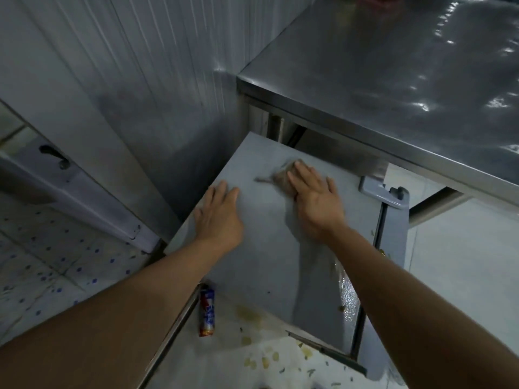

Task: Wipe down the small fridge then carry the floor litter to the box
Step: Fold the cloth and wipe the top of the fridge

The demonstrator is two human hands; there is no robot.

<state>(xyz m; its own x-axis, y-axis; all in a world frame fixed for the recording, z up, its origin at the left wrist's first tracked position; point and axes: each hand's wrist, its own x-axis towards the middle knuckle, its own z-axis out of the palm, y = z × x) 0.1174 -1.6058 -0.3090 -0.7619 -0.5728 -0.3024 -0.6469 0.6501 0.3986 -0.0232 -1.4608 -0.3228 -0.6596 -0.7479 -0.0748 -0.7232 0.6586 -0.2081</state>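
The small grey fridge [269,270] stands below me, its flat top tucked partly under a steel table. My right hand [316,204] presses flat on a brownish cloth [283,179] near the back of the fridge top; the cloth is blurred. A darker wet streak runs from the cloth toward the front right of the top. My left hand [220,217] rests flat with straight fingers on the left part of the top. On the floor left of the fridge lies a red, white and blue wrapper [207,313]. Small yellowish scraps [261,360] are scattered on the floor in front.
A stainless steel table [393,74] overhangs the fridge at the right and back. A ribbed metal wall [126,80] fills the back left. At the left is a white door [84,189] with a dark handle. The floor tiles at the left are white with blue dots.
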